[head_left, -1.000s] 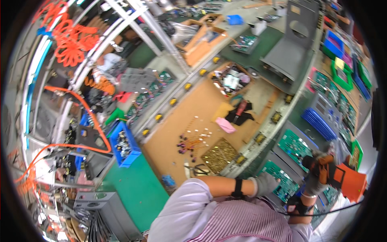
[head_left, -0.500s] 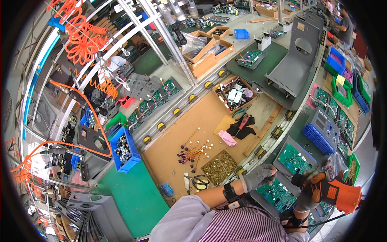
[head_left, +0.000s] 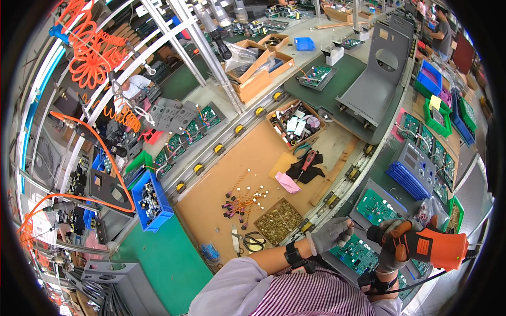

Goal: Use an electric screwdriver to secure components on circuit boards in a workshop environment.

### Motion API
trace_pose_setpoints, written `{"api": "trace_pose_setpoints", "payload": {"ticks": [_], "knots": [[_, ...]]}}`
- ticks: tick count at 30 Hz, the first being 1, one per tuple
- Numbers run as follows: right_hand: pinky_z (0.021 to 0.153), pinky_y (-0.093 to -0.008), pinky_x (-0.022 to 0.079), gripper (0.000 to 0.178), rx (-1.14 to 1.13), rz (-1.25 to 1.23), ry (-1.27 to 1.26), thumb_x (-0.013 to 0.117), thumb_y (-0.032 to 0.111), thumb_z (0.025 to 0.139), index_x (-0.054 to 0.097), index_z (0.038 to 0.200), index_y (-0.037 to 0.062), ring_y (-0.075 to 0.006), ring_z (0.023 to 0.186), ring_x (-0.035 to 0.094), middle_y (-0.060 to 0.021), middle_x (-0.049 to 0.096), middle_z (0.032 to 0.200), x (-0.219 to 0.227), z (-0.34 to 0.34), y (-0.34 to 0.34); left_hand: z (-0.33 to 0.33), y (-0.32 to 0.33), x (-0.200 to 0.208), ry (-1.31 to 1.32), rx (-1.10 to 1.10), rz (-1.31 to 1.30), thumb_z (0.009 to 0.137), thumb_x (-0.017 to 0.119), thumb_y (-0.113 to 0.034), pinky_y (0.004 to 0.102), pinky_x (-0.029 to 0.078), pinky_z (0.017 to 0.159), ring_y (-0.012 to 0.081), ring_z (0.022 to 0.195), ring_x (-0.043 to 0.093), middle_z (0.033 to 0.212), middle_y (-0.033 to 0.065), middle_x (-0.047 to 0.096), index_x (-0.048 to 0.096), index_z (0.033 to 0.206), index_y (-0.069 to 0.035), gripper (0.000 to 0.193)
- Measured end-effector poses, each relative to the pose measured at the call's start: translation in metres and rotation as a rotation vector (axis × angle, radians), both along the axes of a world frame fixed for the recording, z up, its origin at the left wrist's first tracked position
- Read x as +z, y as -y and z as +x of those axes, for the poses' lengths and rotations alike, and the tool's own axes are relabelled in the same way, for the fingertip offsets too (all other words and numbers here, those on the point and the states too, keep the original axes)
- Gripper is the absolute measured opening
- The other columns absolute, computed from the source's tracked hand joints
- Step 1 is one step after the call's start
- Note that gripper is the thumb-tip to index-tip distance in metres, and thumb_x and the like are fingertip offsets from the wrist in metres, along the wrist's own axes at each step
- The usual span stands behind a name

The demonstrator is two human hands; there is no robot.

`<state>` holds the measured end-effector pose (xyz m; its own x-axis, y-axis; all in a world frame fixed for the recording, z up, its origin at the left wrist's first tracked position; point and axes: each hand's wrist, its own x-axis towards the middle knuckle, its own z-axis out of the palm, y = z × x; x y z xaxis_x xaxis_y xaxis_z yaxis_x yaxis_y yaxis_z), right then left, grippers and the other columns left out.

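Note:
My right hand [head_left: 392, 245], in a grey glove, is wrapped round the handle of an orange and black power screwdriver [head_left: 440, 247]. Its thin bit points left toward my left hand [head_left: 331, 237], also gloved. The left fingers are pinched together at the bit's tip; whatever they hold is too small to make out. Beneath both hands lies a green circuit board [head_left: 354, 254] on a grey panel. Another circuit board [head_left: 375, 206] rests on a grey panel just beyond them.
A box of small brass-coloured screws [head_left: 279, 221], scissors [head_left: 254, 241] and wire connectors [head_left: 245, 203] lie on the brown board to the left. A red-handled screwdriver [head_left: 307, 162] is farther off. Stacked blue-edged panels [head_left: 414, 168] stand at right. A roller rail [head_left: 332, 199] runs alongside.
The whole view has shifted slightly, so most things appear farther left. Both hands keep nearly the same pose, with the power screwdriver still in the right one.

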<state>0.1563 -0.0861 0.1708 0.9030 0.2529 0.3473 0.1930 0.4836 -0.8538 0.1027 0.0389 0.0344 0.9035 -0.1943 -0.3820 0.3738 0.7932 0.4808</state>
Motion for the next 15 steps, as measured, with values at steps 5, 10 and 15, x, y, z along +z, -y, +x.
{"api": "trace_pose_setpoints", "payload": {"ticks": [5, 10, 15], "knots": [[0.052, -0.0335, 0.044, 0.036, 0.122, 0.07, -0.019, 0.071, 0.03, 0.07, 0.05, 0.079, 0.0025, -0.0208, 0.06, 0.053, -0.0076, 0.052, 0.065, -0.009, 0.013, -0.003, 0.007, -0.004, -0.007, 0.043, -0.002, -0.014, 0.087, 0.047, -0.031, 0.0184, 0.031, 0.037, 0.0069, 0.045, 0.039, 0.063, 0.0021, 0.046, 0.046, 0.081, -0.006, 0.027], [0.058, -0.038, 0.045, 0.033, 0.294, 0.147, -0.036, 0.071, 0.026, 0.07, 0.053, 0.082, 0.0007, -0.0204, 0.059, 0.053, -0.0071, 0.053, 0.068, -0.021, 0.034, -0.003, 0.012, -0.018, -0.008, 0.037, -0.038, 0.007, 0.086, 0.051, -0.032, 0.0171, 0.029, 0.039, 0.0052, 0.048, 0.035, 0.064, -0.0013, 0.043, 0.047, 0.083, -0.007, 0.025], [0.069, -0.0387, 0.047, 0.031, 0.061, 0.022, 0.008, 0.067, 0.024, 0.072, 0.05, 0.086, 0.0009, -0.0203, 0.066, 0.056, -0.0078, 0.054, 0.071, -0.041, 0.049, -0.006, 0.039, -0.022, -0.027, 0.139, -0.049, 0.485, 0.087, 0.047, -0.026, 0.0151, 0.032, 0.04, 0.0034, 0.045, 0.036, 0.061, -0.0039, 0.042, 0.049, 0.088, -0.005, 0.021]]}}
